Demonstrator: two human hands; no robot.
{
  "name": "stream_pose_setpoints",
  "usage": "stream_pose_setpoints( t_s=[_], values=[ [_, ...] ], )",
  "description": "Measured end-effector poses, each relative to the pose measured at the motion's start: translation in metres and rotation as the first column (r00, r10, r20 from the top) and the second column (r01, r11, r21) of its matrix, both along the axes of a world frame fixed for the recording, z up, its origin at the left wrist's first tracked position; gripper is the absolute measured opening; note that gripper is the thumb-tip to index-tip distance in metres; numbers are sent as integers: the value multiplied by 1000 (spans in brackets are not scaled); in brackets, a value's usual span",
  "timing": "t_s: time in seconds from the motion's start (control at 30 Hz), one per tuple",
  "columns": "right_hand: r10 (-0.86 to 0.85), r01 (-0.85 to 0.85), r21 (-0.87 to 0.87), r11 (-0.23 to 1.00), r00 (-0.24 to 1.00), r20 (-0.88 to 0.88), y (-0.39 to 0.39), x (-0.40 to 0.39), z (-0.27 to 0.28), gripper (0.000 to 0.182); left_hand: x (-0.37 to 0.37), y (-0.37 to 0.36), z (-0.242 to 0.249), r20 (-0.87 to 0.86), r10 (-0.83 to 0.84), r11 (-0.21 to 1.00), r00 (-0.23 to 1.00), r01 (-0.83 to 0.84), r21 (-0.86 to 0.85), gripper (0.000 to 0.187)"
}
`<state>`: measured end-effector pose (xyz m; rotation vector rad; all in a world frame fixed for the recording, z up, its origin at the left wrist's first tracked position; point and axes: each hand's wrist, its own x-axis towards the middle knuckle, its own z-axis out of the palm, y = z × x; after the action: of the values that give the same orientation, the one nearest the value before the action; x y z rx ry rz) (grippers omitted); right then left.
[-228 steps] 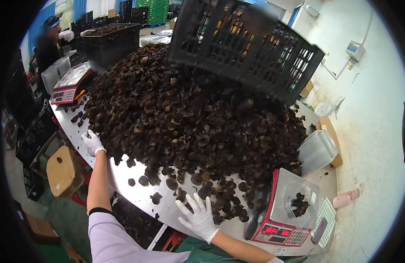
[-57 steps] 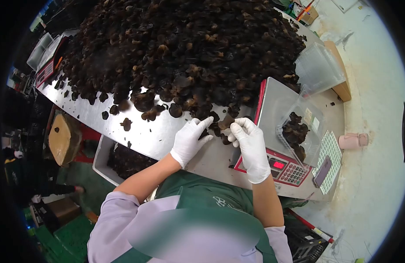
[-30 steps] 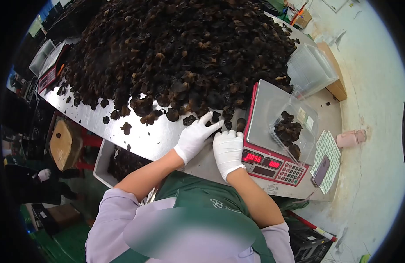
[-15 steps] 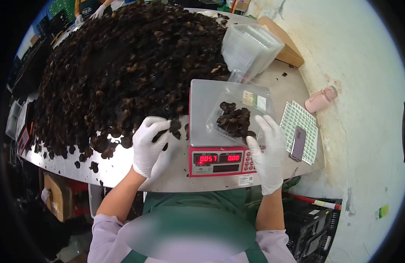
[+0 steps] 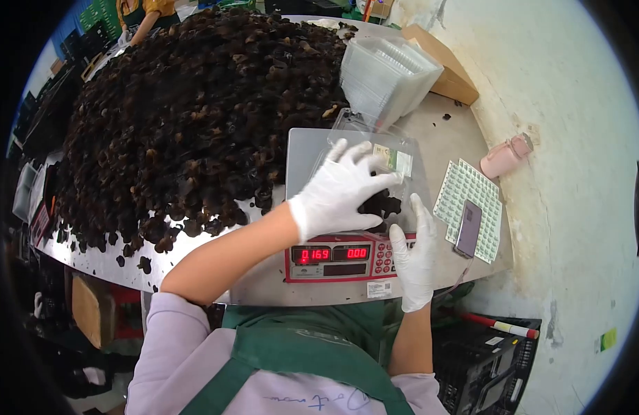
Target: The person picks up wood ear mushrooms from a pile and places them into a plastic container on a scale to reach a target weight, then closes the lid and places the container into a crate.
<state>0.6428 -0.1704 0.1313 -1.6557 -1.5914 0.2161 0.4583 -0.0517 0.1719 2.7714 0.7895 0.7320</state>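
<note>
My left hand, in a white glove, reaches across the scale with its fingers spread over a clear plastic box. Dark fungus pieces lie in the box, partly hidden under that hand. My right hand, also gloved, is at the box's near right side, thumb and fingers apart. The red display reads 0.169 and 0.00. A green and white label shows on the box. Left of the scale rises a large heap of dark fungus.
Stacked clear boxes stand behind the scale beside a cardboard box. To the right are a sticker sheet, a phone and a pink bottle. Black crates stand below. Another person is at the far left.
My left hand has moved right from the heap's edge to over the box, and the fungus it held is out of its grasp. The reading rose from 0.057 to 0.169. The scale shifted slightly left.
</note>
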Motion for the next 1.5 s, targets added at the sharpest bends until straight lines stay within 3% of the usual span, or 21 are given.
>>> stream_pose_setpoints(
  t_s=[0.13, 0.17, 0.2, 0.27, 0.33, 0.4, 0.43, 0.47, 0.5, 0.53, 0.57, 0.6, 0.7, 0.87, 1.0, 1.07, 1.1, 1.17, 1.33, 1.47, 1.5],
  values=[
    [-3, -1, 104, 995, 999, 37, -8, -12, 15, 48, -64, -7, 12, 281, 16, 994, 959, 15, -107, 72],
    [8, -14, 158, 987, 999, 41, -11, -19, 17, 44, -86, -15, 9, 423, 98, 971, 901, 7, -241, 61],
    [12, -3, 189, 982, 999, -46, -14, -34, 22, 39, -108, -23, 1, 470, 260, 939, 843, -108, -325, 50],
    [145, -128, 190, 974, 986, -78, -19, -61, 20, 35, -156, -23, -39, 439, 507, 861, 742, -459, -218, 48],
    [360, -337, 174, 925, 924, -126, -20, -95, 16, 32, -194, -24, -79, 266, 742, 638, 615, -770, -1, 53],
    [524, -518, 86, 851, 845, -102, -16, -133, 4, 33, -208, -32, -107, 39, 856, 510, 516, -853, 110, 58],
    [558, -555, 58, 830, 825, -91, -11, -151, -4, 35, -213, -39, -110, 36, 784, 620, 620, -780, -78, 62],
    [590, -590, 31, 807, 804, -77, -4, -168, -14, 37, -210, -51, -101, -27, 701, 703, 713, -697, -146, 61],
    [628, -631, -37, 775, 776, -66, 4, -181, -27, 44, -210, -61, -121, 127, 613, 790, 780, -608, -83, 54],
    [634, -638, -42, 769, 770, -69, 13, -190, -37, 44, -203, -70, -125, 87, 597, 783, 797, -556, -281, 43],
    [617, -616, -66, 785, 787, -9, 21, -199, -46, 48, -198, -87, -132, 136, 576, 818, 806, -567, -101, 33],
    [599, -594, -88, 800, 799, 53, 29, -206, -52, 52, -199, -101, -130, 120, 552, 834, 825, -546, -83, 25],
    [537, -521, -147, 841, 836, 112, 50, -215, -55, 52, -216, -122, -145, 75, 575, 817, 814, -577, 3, 20],
    [459, -446, -120, 887, 829, 319, 99, -235, -47, 52, -243, -126, -145, 288, 737, 673, 612, -706, -221, 19],
    [381, -394, -73, 916, 802, 460, 118, -252, -65, 44, -248, -122, -146, 330, 809, 573, 487, -778, -258, 20],
    [449, -318, -338, 886, 769, 455, 121, -254, -65, 30, -254, -115, -146, 346, 816, 557, 464, -791, -253, 20],
    [403, -381, -141, 914, 808, 430, 115, -249, -71, 19, -260, -109, -144, 382, 803, 558, 458, -803, -209, 21],
    [414, -413, -79, 907, 842, 346, 104, -242, -64, 16, -271, -92, -143, 447, 781, 551, 437, -819, -162, 25],
    [446, -439, -84, 895, 865, 232, 77, -222, -49, 14, -291, -40, -131, 129, 909, 394, 396, -918, 39, 35],
    [466, -453, -113, 885, 865, 185, 62, -214, -42, 15, -292, -23, -137, -72, 887, 459, 455, -888, 37, 36],
    [471, -456, -123, 881, 867, 163, 60, -213, -42, 14, -291, -24, -135, -43, 884, 468, 466, -883, 44, 35]
  ],
)
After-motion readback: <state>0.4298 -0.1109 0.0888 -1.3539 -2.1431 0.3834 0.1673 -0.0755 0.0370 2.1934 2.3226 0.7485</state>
